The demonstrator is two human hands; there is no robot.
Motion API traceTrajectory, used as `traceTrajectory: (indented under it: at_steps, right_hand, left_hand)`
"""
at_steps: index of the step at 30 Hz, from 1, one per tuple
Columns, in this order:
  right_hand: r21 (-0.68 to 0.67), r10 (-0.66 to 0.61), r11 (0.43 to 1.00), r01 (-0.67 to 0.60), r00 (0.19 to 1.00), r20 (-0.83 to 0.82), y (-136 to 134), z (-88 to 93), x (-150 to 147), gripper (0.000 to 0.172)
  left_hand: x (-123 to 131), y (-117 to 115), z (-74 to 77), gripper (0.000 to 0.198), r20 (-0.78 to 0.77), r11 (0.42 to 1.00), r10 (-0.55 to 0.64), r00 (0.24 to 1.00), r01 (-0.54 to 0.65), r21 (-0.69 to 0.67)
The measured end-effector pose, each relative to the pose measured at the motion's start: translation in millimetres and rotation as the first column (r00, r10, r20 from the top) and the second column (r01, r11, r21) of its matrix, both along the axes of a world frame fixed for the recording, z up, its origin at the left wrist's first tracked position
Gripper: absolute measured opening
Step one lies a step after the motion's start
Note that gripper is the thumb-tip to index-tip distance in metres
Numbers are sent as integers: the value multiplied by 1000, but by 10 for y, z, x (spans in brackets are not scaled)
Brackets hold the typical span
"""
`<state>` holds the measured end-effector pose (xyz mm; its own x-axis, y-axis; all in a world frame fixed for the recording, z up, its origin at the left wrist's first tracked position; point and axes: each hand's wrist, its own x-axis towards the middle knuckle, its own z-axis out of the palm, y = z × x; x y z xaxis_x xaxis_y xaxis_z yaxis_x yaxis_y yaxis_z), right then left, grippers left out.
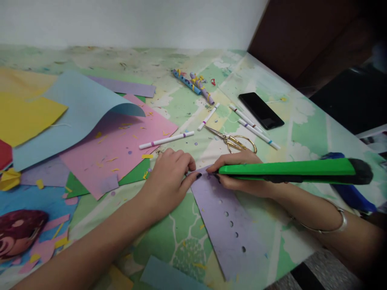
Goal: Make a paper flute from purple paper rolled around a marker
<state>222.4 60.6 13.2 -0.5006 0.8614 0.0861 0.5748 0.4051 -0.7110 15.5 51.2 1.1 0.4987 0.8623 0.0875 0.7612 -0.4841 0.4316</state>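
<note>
My right hand (242,171) grips a green box cutter (290,171), its tip against the top end of a purple paper strip (217,237). Several round holes run in a line down that strip. With fingers curled and the thumb along the paper's upper left corner, my left hand (173,173) presses the strip to the table. Just beyond my right hand lie gold-handled scissors (231,139), partly hidden by it. The cutter's blade is hard to make out.
Markers (166,139) and a black phone (261,109) lie past my hands. Two decorated paper rolls (187,82) are at the back. Coloured sheets, among them pink paper (121,141), cover the left. A dark red object (22,231) and a blue tool (350,193) flank my arms.
</note>
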Motion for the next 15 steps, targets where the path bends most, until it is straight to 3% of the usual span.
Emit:
traceTrajectory:
  at_steps: [8,15]
  right_hand:
    - [2,-7,1000,7,1000,-19,14,-29,28,22]
    - [13,94,996,-93,994,-54,37,-30,50,26]
  left_hand:
    - [26,-15,-23,16,-24,1000,14,1000,-14,11]
    - [40,-18,-17,17,-29,1000,20,999,-20,0]
